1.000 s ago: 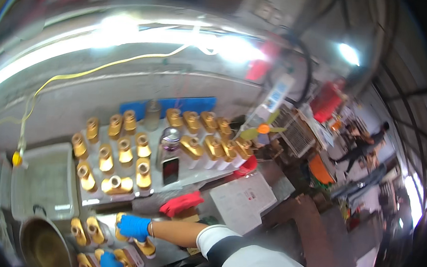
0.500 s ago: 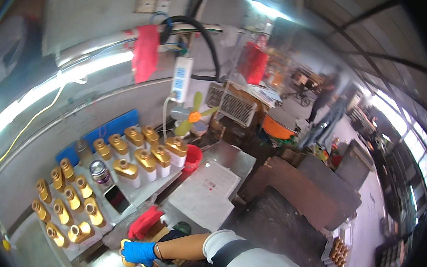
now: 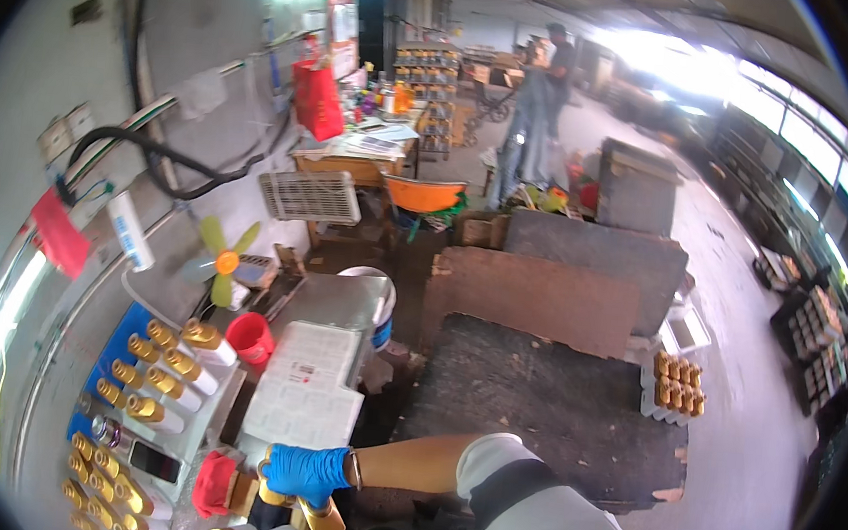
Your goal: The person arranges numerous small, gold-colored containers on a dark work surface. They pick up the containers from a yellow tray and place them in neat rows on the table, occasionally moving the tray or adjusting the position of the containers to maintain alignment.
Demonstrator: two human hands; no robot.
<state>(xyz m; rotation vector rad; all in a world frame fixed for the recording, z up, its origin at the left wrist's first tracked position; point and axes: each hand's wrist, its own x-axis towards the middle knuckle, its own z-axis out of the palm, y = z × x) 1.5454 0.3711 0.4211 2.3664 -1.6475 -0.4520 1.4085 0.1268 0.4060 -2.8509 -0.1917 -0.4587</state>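
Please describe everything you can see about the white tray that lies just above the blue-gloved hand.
The white tray is a flat, roughly rectangular piece that looks like moulded plastic, with shallow square pockets pressed into its surface. The pockets appear empty. It lies flat on the grey metal bench, slightly turned. A red cup stands close to its upper left corner. The blue-gloved hand is just below its lower edge; whether they touch cannot be told.

We see our right hand [image 3: 305, 472] in a blue glove, fingers curled shut w/ the back of the hand up. Bare forearm runs in from the right, elbow bent, short sleeve at the upper arm. Left hand: can't be made out.
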